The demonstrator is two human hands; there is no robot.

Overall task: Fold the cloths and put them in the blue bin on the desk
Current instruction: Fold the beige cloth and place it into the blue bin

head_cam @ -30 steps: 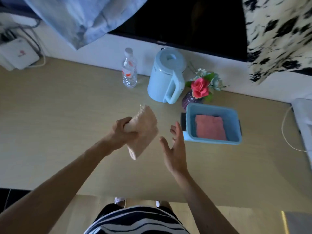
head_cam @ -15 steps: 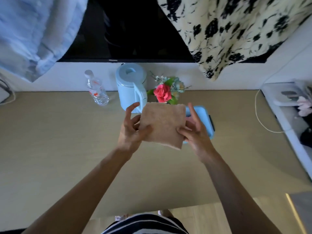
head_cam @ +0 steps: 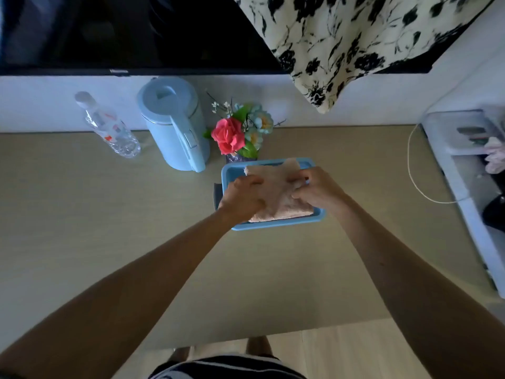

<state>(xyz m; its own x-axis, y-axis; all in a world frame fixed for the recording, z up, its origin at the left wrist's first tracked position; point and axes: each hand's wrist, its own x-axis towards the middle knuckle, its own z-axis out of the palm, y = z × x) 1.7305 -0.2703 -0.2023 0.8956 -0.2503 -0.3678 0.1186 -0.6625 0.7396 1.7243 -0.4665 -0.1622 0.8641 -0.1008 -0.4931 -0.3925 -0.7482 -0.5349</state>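
Cloth is down from mid-air into the bin now, left hand and right hand both still curled onto it; release comes next.

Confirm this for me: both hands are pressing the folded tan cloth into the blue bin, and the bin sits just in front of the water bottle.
One detail is off. In the head view both hands, left hand and right hand, do hold the tan cloth in the blue bin, but the bin sits just in front of the flower vase, not the water bottle, which stands far left beyond the kettle.
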